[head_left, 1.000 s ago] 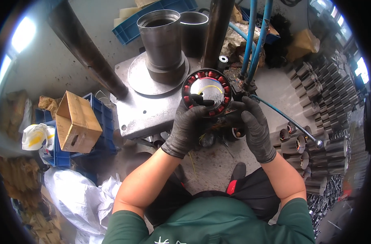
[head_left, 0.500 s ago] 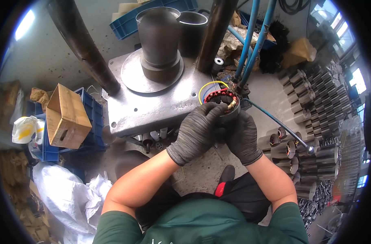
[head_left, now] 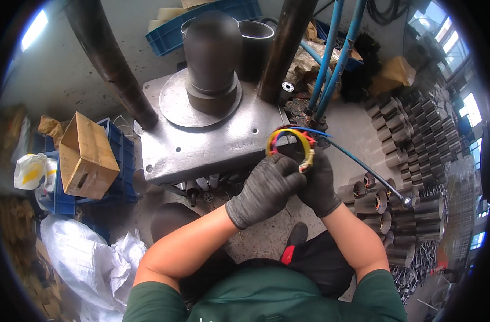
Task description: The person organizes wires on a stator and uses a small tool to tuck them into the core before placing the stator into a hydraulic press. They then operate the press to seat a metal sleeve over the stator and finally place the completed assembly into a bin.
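Note:
In front of me, off the near right corner of a press's metal table [head_left: 202, 145], I hold a motor stator [head_left: 309, 155] with both gloved hands. Its open end faces up, showing laced windings at the rim. Yellow lead wires [head_left: 271, 140] loop round that rim, and blue leads [head_left: 312, 130] stretch off to the right. My left hand [head_left: 269, 190] is closed at the near left of the rim, fingers curled. My right hand [head_left: 319, 185] wraps the right side, its fingertips partly hidden. Most of the stator's lower body is behind the gloves.
A dark cylinder [head_left: 211, 59] stands on the press table between two thick columns [head_left: 113, 64]. A ball-ended lever [head_left: 371, 174] reaches out at right. Beyond it are rows of metal housings [head_left: 417, 145]. At left sit a cardboard box [head_left: 89, 155] on blue crates and white sacks [head_left: 81, 257].
The stator's rim has tipped and its wires have shifted: yellow now rings the top and blue points right. My left hand has drawn slightly lower, toward me.

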Demonstrator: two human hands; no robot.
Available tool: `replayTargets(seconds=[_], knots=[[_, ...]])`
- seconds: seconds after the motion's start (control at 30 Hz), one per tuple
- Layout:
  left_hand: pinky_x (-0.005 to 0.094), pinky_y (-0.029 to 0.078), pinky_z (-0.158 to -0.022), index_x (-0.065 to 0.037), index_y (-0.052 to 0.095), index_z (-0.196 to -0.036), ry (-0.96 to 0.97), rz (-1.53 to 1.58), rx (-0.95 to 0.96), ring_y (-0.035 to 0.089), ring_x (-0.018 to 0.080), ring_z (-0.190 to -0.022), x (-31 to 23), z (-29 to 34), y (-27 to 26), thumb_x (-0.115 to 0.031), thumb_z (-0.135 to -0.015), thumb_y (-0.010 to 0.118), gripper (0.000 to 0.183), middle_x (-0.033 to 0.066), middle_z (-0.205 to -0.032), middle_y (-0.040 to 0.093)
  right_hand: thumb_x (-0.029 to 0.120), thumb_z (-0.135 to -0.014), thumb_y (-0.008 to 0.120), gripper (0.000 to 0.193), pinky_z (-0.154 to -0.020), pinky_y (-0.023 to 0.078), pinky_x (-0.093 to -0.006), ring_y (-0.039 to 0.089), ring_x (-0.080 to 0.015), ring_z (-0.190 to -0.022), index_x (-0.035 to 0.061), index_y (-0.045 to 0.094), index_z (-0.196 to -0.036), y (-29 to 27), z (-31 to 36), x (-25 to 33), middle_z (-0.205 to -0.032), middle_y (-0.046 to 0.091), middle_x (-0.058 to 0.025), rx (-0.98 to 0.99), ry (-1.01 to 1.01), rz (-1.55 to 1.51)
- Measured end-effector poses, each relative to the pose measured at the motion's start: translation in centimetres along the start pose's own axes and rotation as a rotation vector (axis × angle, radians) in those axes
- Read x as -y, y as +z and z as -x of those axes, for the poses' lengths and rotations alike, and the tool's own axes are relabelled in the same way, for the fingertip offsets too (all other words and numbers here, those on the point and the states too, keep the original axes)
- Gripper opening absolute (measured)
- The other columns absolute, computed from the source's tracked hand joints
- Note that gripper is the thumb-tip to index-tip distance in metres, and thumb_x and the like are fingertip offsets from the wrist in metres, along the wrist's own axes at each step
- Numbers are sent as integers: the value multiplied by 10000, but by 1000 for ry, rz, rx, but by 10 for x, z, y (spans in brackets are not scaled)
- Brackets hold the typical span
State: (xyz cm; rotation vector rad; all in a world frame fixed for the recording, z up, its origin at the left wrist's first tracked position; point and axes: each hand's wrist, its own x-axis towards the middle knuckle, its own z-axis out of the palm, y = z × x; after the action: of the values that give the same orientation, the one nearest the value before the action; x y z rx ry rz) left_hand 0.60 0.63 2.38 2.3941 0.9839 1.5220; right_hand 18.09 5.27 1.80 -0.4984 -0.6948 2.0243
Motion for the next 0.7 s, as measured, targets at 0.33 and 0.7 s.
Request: replayTargets(seconds=[0.33,0.7], knots=[[359,553,-770,-67,671,-1027,-469,391,-379,657,239,-847,13,21,19,-14,-861,780,206,94,-979,635,201,-872,661,697,-1166,472,-453,586,-297,-1347,19,475,-1519,-1,-5,-4,-1447,603,-161,62,-91,112],[360,516,-1042,3,451,-1428,-668,491,-401,625,239,-1161,22,17,35,60,-880,705,607,176,-1284,586,139,-819,768,774,-1157,496,-465,601,-306,-1327,52,456,-1522,22,18,0,-1437,599,-146,39,-249,252]])
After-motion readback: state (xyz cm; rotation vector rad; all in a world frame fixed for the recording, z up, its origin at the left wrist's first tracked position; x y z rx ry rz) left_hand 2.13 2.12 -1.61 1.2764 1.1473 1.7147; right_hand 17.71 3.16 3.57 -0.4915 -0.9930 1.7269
